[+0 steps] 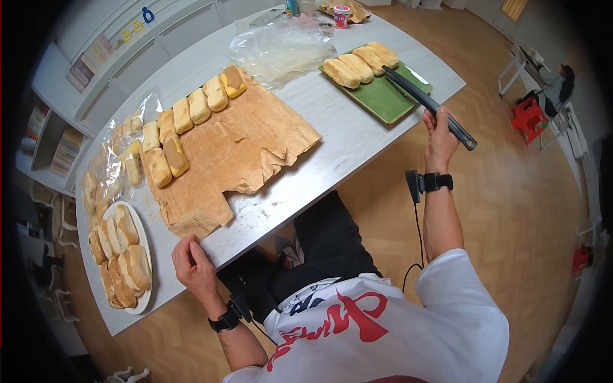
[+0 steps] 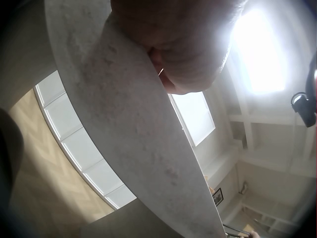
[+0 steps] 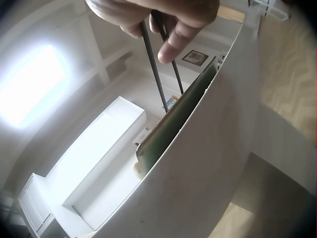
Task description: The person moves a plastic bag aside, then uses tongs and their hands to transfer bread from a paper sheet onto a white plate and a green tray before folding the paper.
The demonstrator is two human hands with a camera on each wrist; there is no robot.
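My right hand (image 1: 442, 135) grips black tongs (image 1: 424, 101) by the handle, and both tong arms show in the right wrist view. Their far end lies right at several oblong bread rolls (image 1: 359, 66) lined along the far side of a green rectangular plate (image 1: 389, 102). At the table's near edge rests my left hand (image 1: 196, 271), loosely curled, close to the torn corner of a brown paper sheet (image 1: 236, 143). Bread rolls (image 1: 182, 116) stand in a row on that sheet's far and left edges, two with brown-and-yellow sides.
A white oval plate (image 1: 148, 281) of split rolls stands at the left end of the table (image 1: 370, 156). Clear plastic bags (image 1: 115, 166) with rolls lie behind it. More clear plastic (image 1: 274, 51) and a red-and-white tub (image 1: 341, 17) are at the back.
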